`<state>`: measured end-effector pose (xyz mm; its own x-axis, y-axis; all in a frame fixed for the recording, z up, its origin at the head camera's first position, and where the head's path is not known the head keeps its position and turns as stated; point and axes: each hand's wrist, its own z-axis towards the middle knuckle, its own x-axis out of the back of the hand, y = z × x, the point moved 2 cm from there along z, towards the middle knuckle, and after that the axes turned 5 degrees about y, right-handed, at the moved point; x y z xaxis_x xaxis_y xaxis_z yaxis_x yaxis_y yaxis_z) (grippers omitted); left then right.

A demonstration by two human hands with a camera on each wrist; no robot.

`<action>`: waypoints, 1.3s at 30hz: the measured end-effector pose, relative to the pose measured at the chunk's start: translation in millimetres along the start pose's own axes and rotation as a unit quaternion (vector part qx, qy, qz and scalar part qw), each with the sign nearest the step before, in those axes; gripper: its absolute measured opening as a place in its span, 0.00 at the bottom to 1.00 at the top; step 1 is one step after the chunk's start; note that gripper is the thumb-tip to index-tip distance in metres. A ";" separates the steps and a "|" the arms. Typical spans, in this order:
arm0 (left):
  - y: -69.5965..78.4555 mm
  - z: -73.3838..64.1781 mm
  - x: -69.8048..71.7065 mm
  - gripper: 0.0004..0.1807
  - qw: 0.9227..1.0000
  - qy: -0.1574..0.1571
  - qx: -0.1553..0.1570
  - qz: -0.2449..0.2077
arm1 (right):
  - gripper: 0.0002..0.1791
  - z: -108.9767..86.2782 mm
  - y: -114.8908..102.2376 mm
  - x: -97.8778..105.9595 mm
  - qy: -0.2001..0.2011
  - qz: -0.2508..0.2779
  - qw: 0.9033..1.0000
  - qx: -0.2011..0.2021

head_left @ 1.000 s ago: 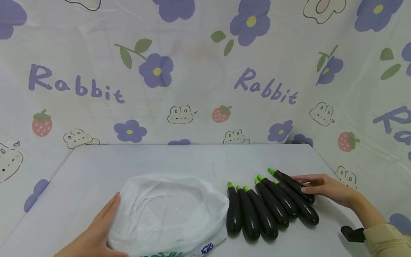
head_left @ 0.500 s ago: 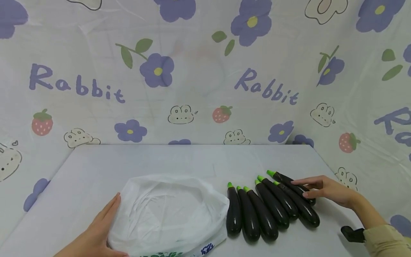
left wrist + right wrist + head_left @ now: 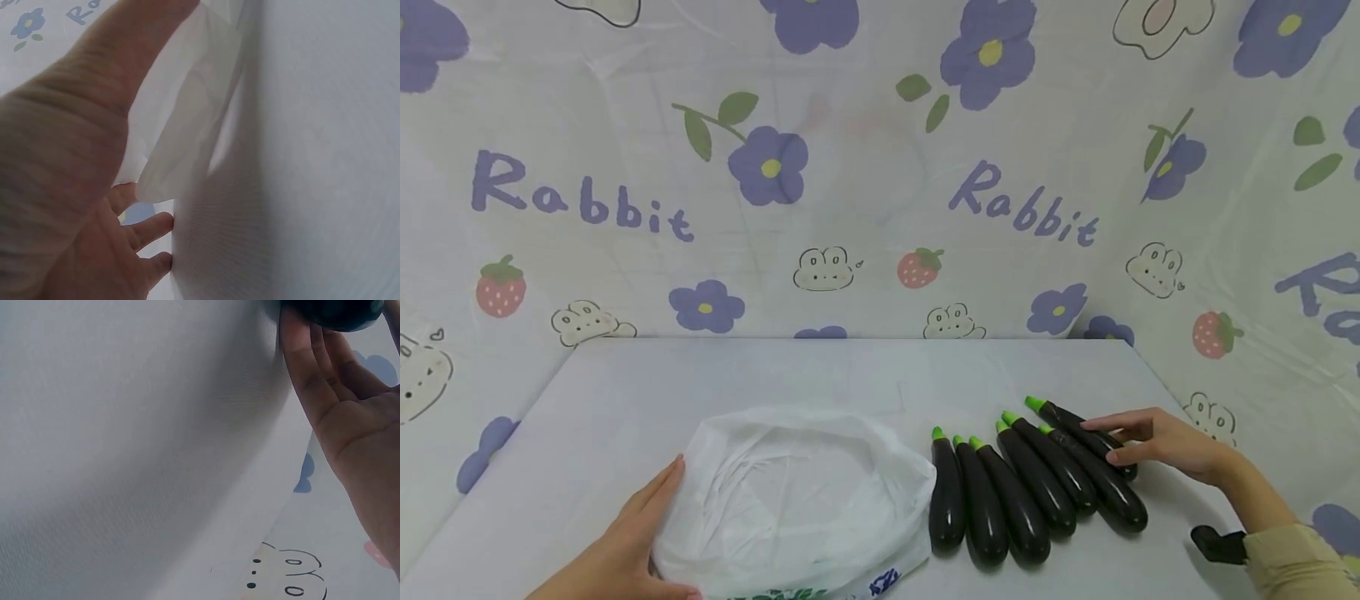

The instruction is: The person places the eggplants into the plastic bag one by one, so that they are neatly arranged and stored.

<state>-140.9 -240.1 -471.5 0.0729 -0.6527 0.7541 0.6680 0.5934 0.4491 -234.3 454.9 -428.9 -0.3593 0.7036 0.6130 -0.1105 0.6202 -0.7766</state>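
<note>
A white plastic bag with green and blue print lies at the front middle of the table in the head view. My left hand rests against its left side, fingers fairly straight and the thumb at the near edge. To the bag's right, several dark eggplants with bright green stems lie side by side in a fan. My right hand holds the rightmost eggplant, thumb on the near side and fingers on the far side. In the right wrist view, that eggplant's rounded end shows above the fingers.
The white table stretches behind the bag and eggplants. Behind it hangs a printed cloth with flowers, rabbits and strawberries. A black piece sticks out by the right sleeve.
The right hand and the rightmost eggplant have shifted very slightly, and its fingertips sit a little differently on it. The left hand and the bag stay in place.
</note>
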 end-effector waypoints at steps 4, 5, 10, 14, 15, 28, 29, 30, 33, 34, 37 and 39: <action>-0.2 -1.4 -0.4 0.75 1.000 -0.005 0.014 -0.001 | 0.27 -1.1 -0.7 -0.8 0.003 0.019 1.000 -0.004; -0.5 -1.6 -0.4 0.76 1.000 -0.008 0.023 -0.005 | 0.28 -1.5 -1.2 -1.0 0.007 0.025 1.000 -0.008; -0.6 0.0 -0.6 0.80 0.998 -0.022 0.058 -0.028 | 0.30 -4.2 -4.8 0.2 0.047 0.040 0.998 -0.026; 0.6 1.8 -0.4 0.81 0.997 -0.025 0.068 -0.032 | 0.32 -8.5 -6.8 2.2 0.098 0.045 0.993 -0.049; 0.9 2.2 0.0 0.81 0.997 -0.025 0.072 -0.032 | 0.32 -9.7 -7.3 2.2 0.107 0.046 0.992 -0.054; 7.1 7.8 4.2 0.78 0.991 -0.030 0.128 -0.033 | 0.34 -22.7 -33.8 -11.6 0.156 0.056 0.985 -0.047; 7.1 7.4 4.4 0.78 0.992 -0.023 0.121 -0.030 | 0.34 -23.7 -35.8 -12.6 0.157 0.061 0.985 -0.048; 6.8 6.9 4.6 0.78 0.993 -0.017 0.117 -0.027 | 0.34 -24.5 -37.6 -13.5 0.158 0.066 0.984 -0.047; 7.5 6.0 5.8 0.78 0.994 -0.008 0.110 -0.025 | 0.34 -25.9 -40.9 -14.9 0.161 0.075 0.983 -0.051; 7.8 5.8 6.1 0.78 0.993 -0.008 0.111 -0.026 | 0.34 -26.6 -42.4 -15.1 0.163 0.077 0.982 -0.052; 8.5 6.3 7.3 0.78 0.995 0.000 0.101 -0.022 | 0.34 -30.2 -47.2 -16.1 0.166 0.088 0.981 -0.053; 8.4 7.0 7.7 0.78 0.995 0.007 0.095 -0.016 | 0.33 -34.4 -50.6 -18.2 0.164 0.102 0.980 -0.054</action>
<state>-139.9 -236.9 -458.6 0.0650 -0.6775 0.7326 0.5181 0.6504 0.5555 -190.3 422.6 -395.7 -0.0448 0.8794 0.4739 0.0370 0.4755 -0.8789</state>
